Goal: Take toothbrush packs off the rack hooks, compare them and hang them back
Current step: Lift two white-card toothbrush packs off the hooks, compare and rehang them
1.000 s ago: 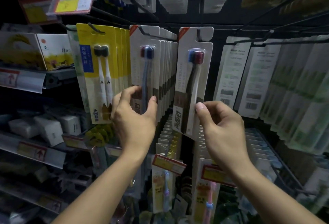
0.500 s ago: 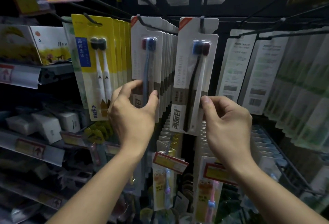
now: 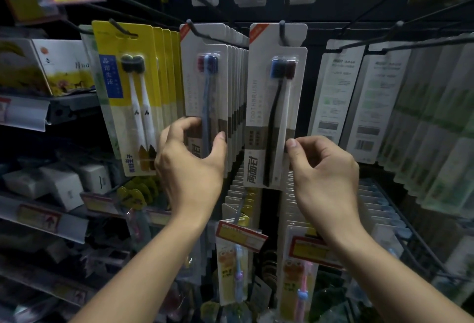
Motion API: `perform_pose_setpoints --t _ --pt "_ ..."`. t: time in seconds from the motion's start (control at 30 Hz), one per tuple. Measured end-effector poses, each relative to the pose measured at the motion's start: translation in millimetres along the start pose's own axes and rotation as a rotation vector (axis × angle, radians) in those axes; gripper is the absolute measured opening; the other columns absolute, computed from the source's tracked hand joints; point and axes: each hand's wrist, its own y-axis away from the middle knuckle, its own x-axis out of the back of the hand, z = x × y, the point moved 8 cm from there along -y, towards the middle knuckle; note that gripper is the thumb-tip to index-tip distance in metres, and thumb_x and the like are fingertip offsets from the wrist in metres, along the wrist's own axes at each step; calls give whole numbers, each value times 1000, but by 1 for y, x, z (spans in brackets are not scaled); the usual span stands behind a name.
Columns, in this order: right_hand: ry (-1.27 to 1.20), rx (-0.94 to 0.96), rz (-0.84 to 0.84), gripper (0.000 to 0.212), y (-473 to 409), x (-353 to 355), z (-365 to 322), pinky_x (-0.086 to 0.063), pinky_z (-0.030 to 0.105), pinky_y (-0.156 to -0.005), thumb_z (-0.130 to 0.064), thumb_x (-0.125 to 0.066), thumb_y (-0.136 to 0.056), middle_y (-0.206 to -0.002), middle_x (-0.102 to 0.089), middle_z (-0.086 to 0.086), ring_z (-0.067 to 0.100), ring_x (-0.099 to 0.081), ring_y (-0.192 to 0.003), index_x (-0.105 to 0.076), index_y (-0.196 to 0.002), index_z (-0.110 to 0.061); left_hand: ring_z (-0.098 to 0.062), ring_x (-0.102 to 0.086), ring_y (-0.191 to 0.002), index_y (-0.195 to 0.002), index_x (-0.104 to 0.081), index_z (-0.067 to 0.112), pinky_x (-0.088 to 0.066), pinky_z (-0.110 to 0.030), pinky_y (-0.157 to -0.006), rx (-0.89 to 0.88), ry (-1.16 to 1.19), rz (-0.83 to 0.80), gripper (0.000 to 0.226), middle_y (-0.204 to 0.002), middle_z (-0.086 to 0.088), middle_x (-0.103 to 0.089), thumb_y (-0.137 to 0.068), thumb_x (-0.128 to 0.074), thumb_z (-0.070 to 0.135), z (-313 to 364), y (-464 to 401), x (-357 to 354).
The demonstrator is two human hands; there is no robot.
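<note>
Head view: left hand (image 3: 189,166) grips the front hanging pack (image 3: 205,97); right of it, right hand (image 3: 323,168) pinches a lone pack (image 3: 275,107)

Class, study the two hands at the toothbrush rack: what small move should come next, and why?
Probably release the right-hand pack: its hang hole already sits over the hook and it hangs straight, while the right hand only pinches its lower edge. The left hand grips the front pack of the neighbouring row.
</note>
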Motion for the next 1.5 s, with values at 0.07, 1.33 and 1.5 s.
perform_pose_setpoints --t 0.07,1.33,1.5 --pt "2 -2 4 13 0 1 0 -52 18 -64 -40 -66 -100 -76 -68 -17 -3 -65 -79 -71 -90 -34 -13 -64 -101 -116 -68 29 -58 -44 -88 -6 3 2 37 -113 7 -65 -84 -83 39 2 1 0" --pt "32 -65 -20 15 6 17 8 -52 20 -67 -42 -67 -98 -76 -69 -18 -5 -64 -80 -69 -85 -34 -9 -50 -113 -124 -61 23 -46 -29 -101 -46 -54 0 47 -122 6 -50 -82 -84 27 23 9 12" --pt "41 -56 -12 15 9 26 7 -57 27 -69 -42 -67 -98 -76 -69 -17 -1 -66 -76 -72 -89 -31 -16 -55 -104 -114 -58 25 -51 -35 -93 -94 -37 4 40 -112 5 -53 -82 -83 19 40 13 16"
